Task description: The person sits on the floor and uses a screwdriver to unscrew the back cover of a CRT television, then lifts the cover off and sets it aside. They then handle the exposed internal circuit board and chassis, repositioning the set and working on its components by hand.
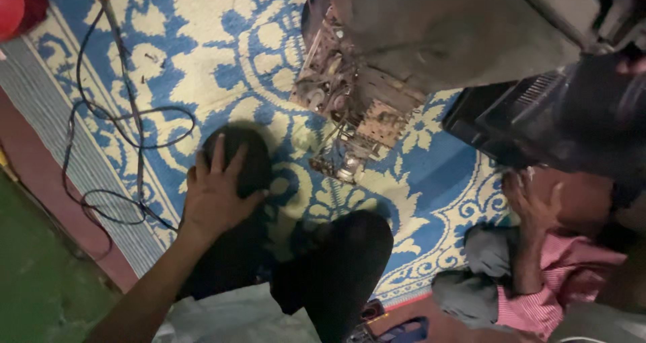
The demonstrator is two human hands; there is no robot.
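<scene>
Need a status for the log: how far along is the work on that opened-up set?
Done: the set's circuit board is exposed, and a dark plastic casing lies beside it on the blue patterned mat. In hand: nothing; the left hand rests on the person's knee, the right hand is not in view. A co-worker's hand rests nearby. Left: the board sits open, casing off.

Blue-and-cream patterned mat on green floor

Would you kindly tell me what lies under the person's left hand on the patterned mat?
The left hand rests flat on a dark knee, fingers spread. Around it shows the blue-and-cream mat. The part of the knee beneath the palm is covered and cannot be seen.
</scene>
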